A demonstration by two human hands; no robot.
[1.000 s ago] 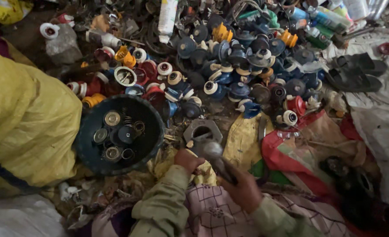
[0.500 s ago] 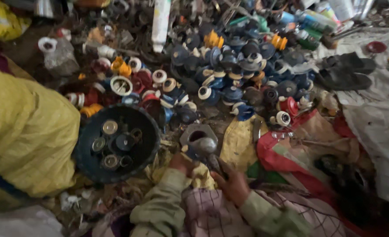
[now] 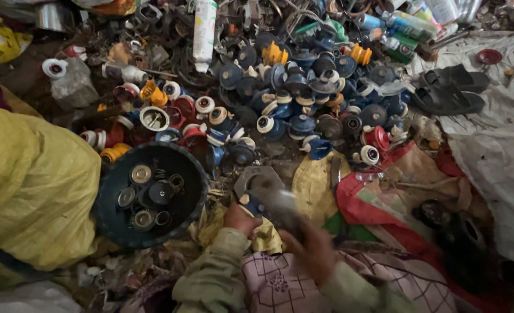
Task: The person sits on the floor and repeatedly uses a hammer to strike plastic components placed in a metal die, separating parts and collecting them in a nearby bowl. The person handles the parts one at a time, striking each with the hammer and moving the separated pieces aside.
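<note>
Hundreds of small round plastic and metal spool-like parts, blue, red, white and yellow (image 3: 303, 110), are lying heaped across the ground beyond a flat grey metal plate with a round hole (image 3: 260, 181), which is serving as the landmark for everything else. Left of that plate, a large yellow woven sack (image 3: 31, 191) is bulging at the frame's edge, and between the sack and the plate a round dark teal plastic basin (image 3: 118, 226) is sitting with a few metal discs and springs inside it. Right of the plate, a red-bordered patterned cloth (image 3: 384, 197) is spreading over the floor, and far beyond it to the right a pair of black rubber sandals (image 3: 448, 93) is resting on pale sheeting. Just below the plate, the left hand (image 3: 241, 219) is pinching a small blue-and-white plastic cap part (image 3: 251, 204), fingers closed around it. The right hand (image 3: 312, 246) is blurring with motion beside it, apparently wrapping a grey metal tool (image 3: 280, 203), though I cannot tell how firmly. The cap is looking light, stiff and somewhat slippery with grime, probably brittle at its rim; gripping it by the thicker sides seems soundest.
</note>
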